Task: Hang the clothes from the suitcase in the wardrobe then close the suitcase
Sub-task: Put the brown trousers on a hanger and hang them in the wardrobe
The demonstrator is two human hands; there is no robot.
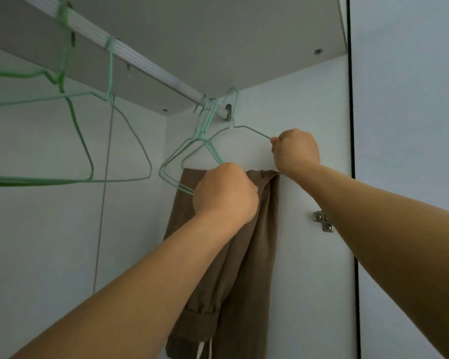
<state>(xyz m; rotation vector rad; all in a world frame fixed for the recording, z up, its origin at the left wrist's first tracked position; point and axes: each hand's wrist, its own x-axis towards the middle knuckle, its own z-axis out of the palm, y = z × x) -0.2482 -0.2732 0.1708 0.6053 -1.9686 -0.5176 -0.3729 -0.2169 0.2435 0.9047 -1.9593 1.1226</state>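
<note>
Where the two bare forearms reach up from the bottom of the view, the left hand [224,194] sits nearest, a closed fist curled into the top fold of the brown trousers [246,255] and, it seems, round the hanger wire there, though the knuckles hide the contact. The trousers are draped over the bottom bar of a pale green wire hanger [246,128], hanging straight down with a gathered cuff and a white drawstring at the lower edge of the view. A little farther and to the right, the right hand [296,150] grips the hanger's right shoulder wire, fingers wrapped round it. The hanger's hook rises to the right end of the wardrobe rail [130,54], next to the bracket on the side wall; whether it is fully over the rail is hard to tell. Just left of it, a bunch of empty green hangers [184,151] hangs from the rail, its lower corner touching the left hand. Farther left along the rail hang two more empty hangers [130,130], well apart from the trousers. Above the rail is the underside of the wardrobe shelf [218,35], and on the right wall, near the right forearm, a metal hinge plate [323,221] is fixed.
</note>
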